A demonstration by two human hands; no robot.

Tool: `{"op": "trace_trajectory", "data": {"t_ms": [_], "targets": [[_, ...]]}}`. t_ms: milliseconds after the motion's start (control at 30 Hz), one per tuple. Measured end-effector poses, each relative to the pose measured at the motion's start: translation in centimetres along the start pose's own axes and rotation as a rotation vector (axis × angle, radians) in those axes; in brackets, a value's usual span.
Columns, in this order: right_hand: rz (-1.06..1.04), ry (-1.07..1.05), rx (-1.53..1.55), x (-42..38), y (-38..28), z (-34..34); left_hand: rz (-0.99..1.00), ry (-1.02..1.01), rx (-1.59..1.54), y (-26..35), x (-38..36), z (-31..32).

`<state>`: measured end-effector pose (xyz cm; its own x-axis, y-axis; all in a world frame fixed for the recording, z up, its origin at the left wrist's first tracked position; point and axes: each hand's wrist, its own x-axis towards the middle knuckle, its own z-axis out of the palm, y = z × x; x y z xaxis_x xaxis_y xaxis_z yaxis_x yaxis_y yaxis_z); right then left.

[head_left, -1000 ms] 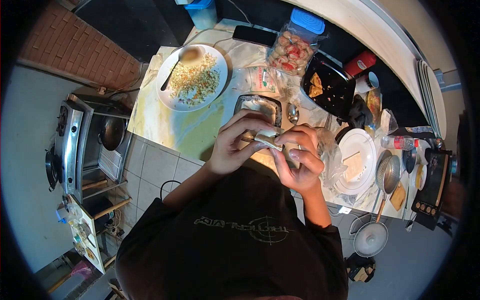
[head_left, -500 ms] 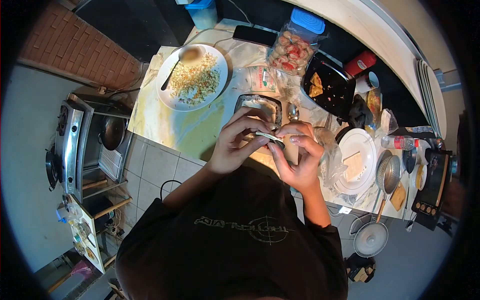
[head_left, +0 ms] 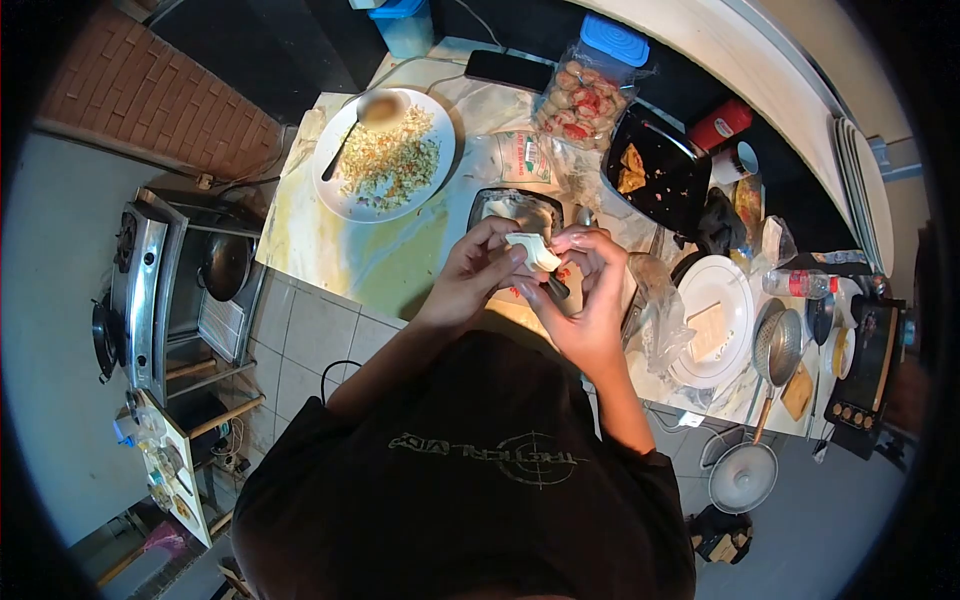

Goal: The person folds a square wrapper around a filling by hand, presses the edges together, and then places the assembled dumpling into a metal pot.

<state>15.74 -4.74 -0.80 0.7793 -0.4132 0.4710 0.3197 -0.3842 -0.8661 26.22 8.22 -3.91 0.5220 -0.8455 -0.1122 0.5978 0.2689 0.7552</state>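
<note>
A pale folded dumpling [head_left: 536,252] is pinched between my two hands, above the near edge of the table. My left hand [head_left: 466,280] grips its left end between thumb and fingers. The fingertips of my right hand [head_left: 590,285] close on its right end. Just beyond my hands sits a small black dish [head_left: 476,212] with something whitish in it. To the left is a white plate [head_left: 330,195] with chopped filling [head_left: 395,160] and a dark-handled spoon [head_left: 340,152]. Square wrappers [head_left: 708,332] lie on another white plate [head_left: 738,300] at right.
A bag of reddish round pieces [head_left: 580,105] and a black tray [head_left: 665,190] with a browned piece stand at the back. To the right are a strainer [head_left: 777,345], a plastic bottle [head_left: 798,285] and a crumpled plastic bag [head_left: 655,315]. A stove [head_left: 145,290] stands at far left.
The dumpling has turned from edge-on to show its broad pale side. My fingers have shifted their hold, and my left hand has dropped slightly. The plates have not moved.
</note>
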Motion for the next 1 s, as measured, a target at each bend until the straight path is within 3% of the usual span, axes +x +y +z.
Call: {"op": "trace_trajectory", "data": {"t_ms": [67,267,500,667,833,1000], "targets": [[0.125,0.046,0.03,-0.3,0.0,0.4,-0.022,0.031,-0.036,-0.1,0.1,0.1],[0.231,0.053,0.143,0.1,0.5,0.2,-0.044,0.065,-0.042,-0.1,0.3,0.3],[0.224,0.044,0.248,0.1,0.6,-0.2,0.041,-0.003,0.21,0.4,0.1,0.7],[0.033,0.011,0.166,0.0,0.0,-0.3,0.161,-0.024,0.31,1.1,-0.2,0.7],[-0.019,-0.079,0.123,0.0,0.1,-1.1,0.414,-0.136,0.499,1.4,0.0,0.4],[-0.084,-0.125,0.07,0.1,0.1,-1.3,0.447,-0.134,0.64,2.6,-0.5,1.0]]}}
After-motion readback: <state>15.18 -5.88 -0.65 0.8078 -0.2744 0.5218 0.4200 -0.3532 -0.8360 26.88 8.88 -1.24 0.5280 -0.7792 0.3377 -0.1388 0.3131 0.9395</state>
